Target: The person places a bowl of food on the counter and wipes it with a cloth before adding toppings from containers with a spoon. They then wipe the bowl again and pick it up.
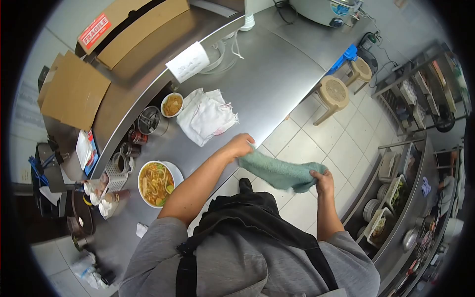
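Note:
A green cloth point(277, 171) stretches between my two hands, over the floor just off the counter's edge. My left hand point(240, 147) grips one end of it, close to the steel counter. At the other end my right hand point(323, 181) pinches the cloth, thumb on top. A folded white cloth point(205, 116) lies on the counter beyond my left hand. Nearer to my left forearm stands a bowl of noodle soup point(156, 183) on a white plate point(173, 173). A smaller bowl of food point(172, 105) sits beside the white cloth.
Metal container point(149, 120), jars point(131, 149) and a white basket point(117, 175) line the shelf's foot. Cardboard boxes point(74, 94) rest above. Plastic stools point(332, 94) stand on the tiled floor point(316, 141). A large cooker point(324, 11) is at the far end; racks with trays point(396, 193) stand right.

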Tool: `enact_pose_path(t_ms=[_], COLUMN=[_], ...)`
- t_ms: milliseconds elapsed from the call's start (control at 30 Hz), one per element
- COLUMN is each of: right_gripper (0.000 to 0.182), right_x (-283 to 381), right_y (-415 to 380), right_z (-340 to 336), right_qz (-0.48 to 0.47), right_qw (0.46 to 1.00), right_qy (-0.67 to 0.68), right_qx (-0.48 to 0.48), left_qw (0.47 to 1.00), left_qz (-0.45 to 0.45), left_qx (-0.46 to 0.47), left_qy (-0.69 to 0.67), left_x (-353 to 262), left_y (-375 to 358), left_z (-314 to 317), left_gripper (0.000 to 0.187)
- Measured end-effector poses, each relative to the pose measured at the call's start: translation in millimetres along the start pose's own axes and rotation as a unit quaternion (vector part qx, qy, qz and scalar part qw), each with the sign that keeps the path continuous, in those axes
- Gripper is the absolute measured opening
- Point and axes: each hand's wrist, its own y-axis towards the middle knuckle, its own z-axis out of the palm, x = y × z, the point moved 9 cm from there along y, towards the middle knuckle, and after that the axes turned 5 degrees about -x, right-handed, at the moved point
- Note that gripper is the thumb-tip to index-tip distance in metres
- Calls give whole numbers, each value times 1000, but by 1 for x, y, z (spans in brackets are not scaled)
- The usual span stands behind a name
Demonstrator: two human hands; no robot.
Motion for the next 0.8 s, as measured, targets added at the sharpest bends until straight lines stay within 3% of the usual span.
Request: enact_pose_path(t_ms=[67, 200, 267, 433, 500, 567, 600, 700, 767, 800], right_gripper=[36, 34, 34, 32, 33, 34, 35, 38, 38, 36], right_x=[37, 148, 215, 301, 296, 273, 256, 184, 128, 131], right_y=[6, 45, 57, 112, 156, 191, 203, 240, 261, 230], right_z=[8, 73, 119, 210, 232, 249, 249, 227, 200, 200], right_qz=[-62, -165, -249, -295, -306, -315, -313, -281, -258, -266], right_qw=[996, 973, 961, 950, 944, 937, 919, 811, 828, 831], right_qy=[-57, -151, -97, -46, -85, -125, -237, -505, -487, -470], right_qx=[-9, 55, 67, 86, 87, 87, 36, -92, -106, -132], left_qw=[974, 954, 926, 864, 770, 840, 859, 849, 873, 880], left_qz=[11, 106, 183, 267, 365, 225, 164, 157, 64, 48], left_qx=[-216, -280, -286, -408, -523, -493, -485, -498, -483, -473], left_qy=[72, 1, -163, -127, 8, -9, 3, 76, 35, 16], left_x=[0, -51, -95, -133, -124, -80, -56, 2, 41, 38], left_y=[-6, -25, -55, -93, -98, -67, -52, -19, -7, -11], left_z=[-44, -92, -116, -147, -151, -146, -141, -127, -121, -119], left_gripper=[35, 30, 27, 23, 21, 22, 23, 24, 25, 26])
